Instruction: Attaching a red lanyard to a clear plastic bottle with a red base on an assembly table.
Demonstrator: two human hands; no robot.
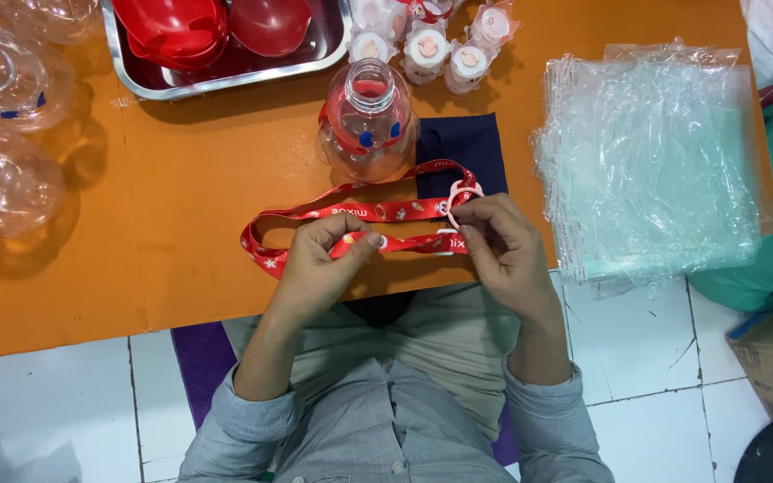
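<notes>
- Left hand point(328, 246) pinches the red printed strap point(351, 213); right hand point(494, 237), fingers closed, holds its pink plastic ring point(460, 192).
- Judged step: fitting ring to strap; next needs steady threading.

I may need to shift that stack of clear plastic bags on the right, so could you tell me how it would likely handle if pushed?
The stack of clear plastic bags looks thin and glossy, so layers would probably slide apart. Its crinkled, uneven edges suggest it is floppy and light, likely sagging if lifted.
</notes>
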